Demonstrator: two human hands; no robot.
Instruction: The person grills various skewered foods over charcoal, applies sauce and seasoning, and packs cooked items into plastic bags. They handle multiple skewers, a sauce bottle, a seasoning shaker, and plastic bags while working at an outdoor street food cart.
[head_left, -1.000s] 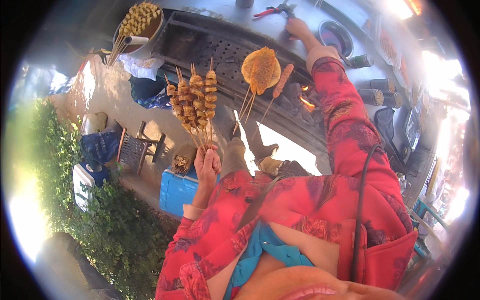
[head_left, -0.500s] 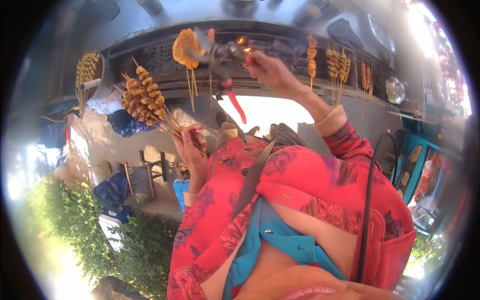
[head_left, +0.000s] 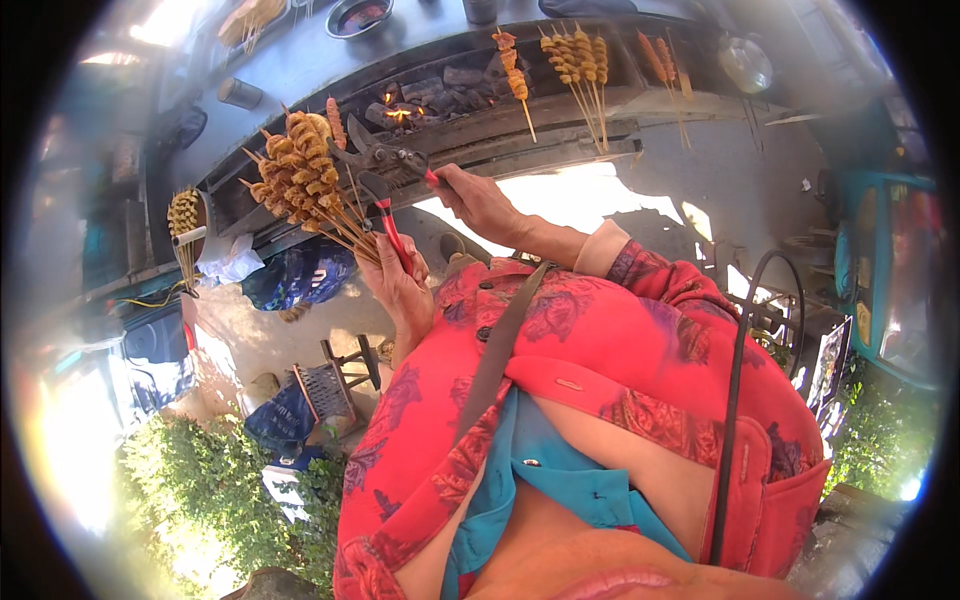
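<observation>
My left hand (head_left: 398, 285) is closed around the thin sticks of a bunch of food skewers (head_left: 295, 175), threaded with browned, curled pieces and fanned toward the upper left. My right hand (head_left: 482, 205) grips one handle of dark-bladed shears (head_left: 400, 162) with red and black handles. The handles are spread apart. The second red handle reaches down to the fingers of my left hand; I cannot tell whether they grip it. The blades are beside the skewers, partly in front of them, close to the grill's edge.
Glowing coals (head_left: 400, 113) with small flames lie in the long grill. Along it rest a meat skewer (head_left: 514, 75), several coiled skewers (head_left: 580, 65) and sausage-like skewers (head_left: 662, 65). A dark bowl (head_left: 360, 16) and metal cup (head_left: 240, 93) stand behind. A small chair (head_left: 325, 392) stands lower left.
The shears have come down and left toward the skewer bunch, one handle now at my left hand. My left hand has moved slightly up and right. The whole view has turned.
</observation>
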